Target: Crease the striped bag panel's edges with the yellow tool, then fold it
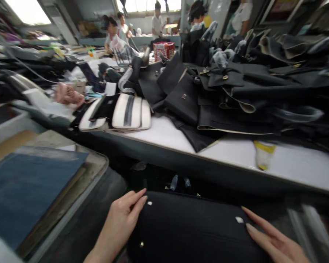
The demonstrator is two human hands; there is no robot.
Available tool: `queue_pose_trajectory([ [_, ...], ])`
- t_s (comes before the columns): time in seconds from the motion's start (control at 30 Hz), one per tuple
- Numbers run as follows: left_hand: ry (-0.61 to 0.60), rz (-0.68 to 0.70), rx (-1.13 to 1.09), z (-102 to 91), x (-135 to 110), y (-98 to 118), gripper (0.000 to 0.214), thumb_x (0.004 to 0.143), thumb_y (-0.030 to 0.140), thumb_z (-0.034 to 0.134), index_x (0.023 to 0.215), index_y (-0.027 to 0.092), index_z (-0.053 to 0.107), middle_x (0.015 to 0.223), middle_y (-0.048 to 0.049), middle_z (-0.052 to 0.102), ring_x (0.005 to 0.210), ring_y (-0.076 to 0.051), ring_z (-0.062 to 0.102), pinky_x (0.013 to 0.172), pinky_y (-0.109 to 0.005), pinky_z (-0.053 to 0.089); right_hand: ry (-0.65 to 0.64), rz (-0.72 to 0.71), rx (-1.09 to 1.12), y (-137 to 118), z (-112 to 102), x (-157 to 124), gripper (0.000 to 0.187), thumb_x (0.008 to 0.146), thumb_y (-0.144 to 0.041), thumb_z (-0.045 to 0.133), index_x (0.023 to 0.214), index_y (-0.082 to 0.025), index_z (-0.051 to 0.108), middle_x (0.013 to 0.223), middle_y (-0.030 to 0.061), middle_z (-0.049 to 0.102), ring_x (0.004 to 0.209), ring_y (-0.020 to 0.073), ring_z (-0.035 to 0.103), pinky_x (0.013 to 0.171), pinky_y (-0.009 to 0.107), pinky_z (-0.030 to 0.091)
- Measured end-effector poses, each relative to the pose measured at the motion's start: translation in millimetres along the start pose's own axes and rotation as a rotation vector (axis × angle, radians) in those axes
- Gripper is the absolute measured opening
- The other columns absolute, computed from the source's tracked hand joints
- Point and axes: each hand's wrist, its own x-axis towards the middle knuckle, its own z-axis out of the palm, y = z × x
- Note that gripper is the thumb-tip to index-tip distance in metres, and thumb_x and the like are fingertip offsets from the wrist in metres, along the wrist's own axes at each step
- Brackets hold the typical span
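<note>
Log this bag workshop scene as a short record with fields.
Left hand: flat, open, on the left edge of the black bag
Right hand: open, fingers resting on the bag's right side
Bag marks: two small white tags on top
Workbench: piled black bags, striped white pieces, yellow tube
Background: other people at work

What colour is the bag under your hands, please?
The bag is black with small gold studs, seen in the head view.

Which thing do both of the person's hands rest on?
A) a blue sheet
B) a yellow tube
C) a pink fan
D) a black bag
D: the left hand and the right hand lie flat on either end of the black bag.
</note>
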Motion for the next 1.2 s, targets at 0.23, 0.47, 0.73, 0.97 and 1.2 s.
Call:
queue_pose_trajectory([
  [0.23,0.009,-0.073,0.044,3.5,10,-20,0.050,0.071,0.071,0.057,0.099,0.033,0.075,0.089,0.0027,0.072,0.084,-0.022,0.068,0.071,-0.024,0.052,-0.069,0.081,0.217,-24,19,-21,0.087,0.073,-0.049,0.078,0.144,-0.018,0.040,0.100,0.0100,0.073,0.089,0.0236,0.069,0.084,0.032,0.055],
  [0.47,0.002,-0.108,0.042,4.1,11,-23,0.053,0.065,0.074,0.059,0.097,0.034,0.075,0.091,0.0033,0.073,0.086,-0.023,0.069,0.070,-0.023,0.054,-0.054,0.068,0.188,-27,21,-21,0.093,0.069,-0.052,0.080,0.143,-0.012,0.041,0.091,0.0099,0.074,0.086,0.0243,0.069,0.073,0.028,0.055],
  [0.73,-0.023,-0.210,0.006,6.1,9,-28,0.058,0.062,0.076,0.058,0.102,0.037,0.073,0.103,0.0038,0.071,0.103,-0.029,0.064,0.095,-0.038,0.049,0.000,0.002,0.175,-20,21,-23,0.084,0.072,-0.053,0.077,0.142,-0.018,0.045,0.085,0.0045,0.074,0.079,0.0205,0.068,0.075,0.028,0.055],
  [0.97,-0.020,-0.181,0.014,6.7,10,-32,0.056,0.064,0.075,0.058,0.101,0.035,0.074,0.102,0.0032,0.072,0.097,-0.027,0.067,0.088,-0.033,0.053,0.000,0.039,0.175,-30,24,-21,0.092,0.068,-0.055,0.079,0.141,-0.011,0.044,0.080,0.0060,0.074,0.075,0.0199,0.068,0.068,0.024,0.054],
  [1.2,0.004,-0.006,0.038,1.9,5,-6,0.042,0.085,0.057,0.053,0.103,0.026,0.073,0.086,-0.0017,0.071,0.080,-0.021,0.067,0.070,-0.026,0.051,0.003,0.144,0.143,-17,11,-16,0.104,0.057,-0.059,0.083,0.143,-0.014,0.043,0.096,0.0130,0.073,0.092,0.0306,0.069,0.079,0.033,0.059],
])
